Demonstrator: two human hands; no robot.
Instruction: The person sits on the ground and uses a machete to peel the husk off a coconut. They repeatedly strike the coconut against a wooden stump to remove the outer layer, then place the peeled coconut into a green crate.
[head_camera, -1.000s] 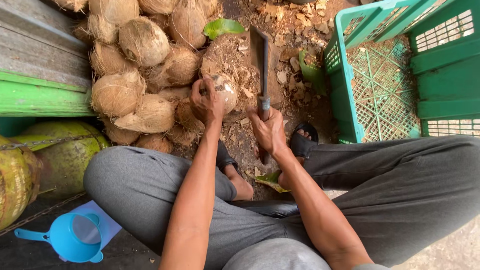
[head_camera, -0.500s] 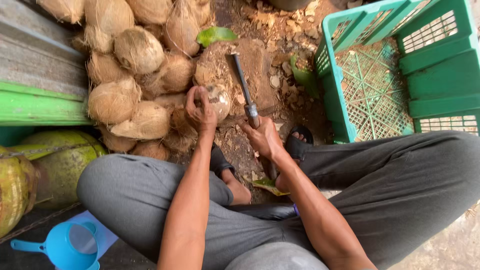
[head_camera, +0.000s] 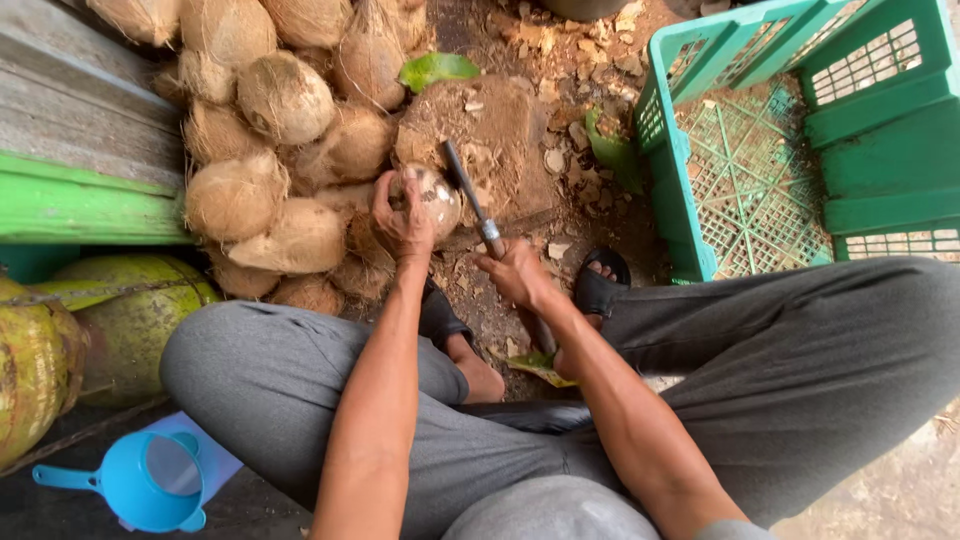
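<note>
Dirt ground, husk litter. Left hand (head_camera: 403, 218) cups coconut (head_camera: 432, 196); right hand (head_camera: 517, 275) fisted on knife (head_camera: 473, 204). Risk: blade glances off shell, cuts left fingers.

Rough fibre, dull metal and moulded plastic around your hands.

Your left hand (head_camera: 403, 215) cups a round brown coconut (head_camera: 430, 195) whose pared shell looks hard and faintly shiny, while your right hand (head_camera: 518, 275) grips a long dark metal blade (head_camera: 466, 190), matt with a brighter metal band near the handle. The heap of tan husked coconuts (head_camera: 270, 150) is dry, hairy and coarse. The green lattice crate (head_camera: 780, 140) is smooth moulded plastic; the small blue funnel (head_camera: 150, 482) is glossy plastic. Your grey trousers (head_camera: 800, 360) are soft matt cloth. The green-painted plank (head_camera: 70, 205) is weathered wood.
</note>
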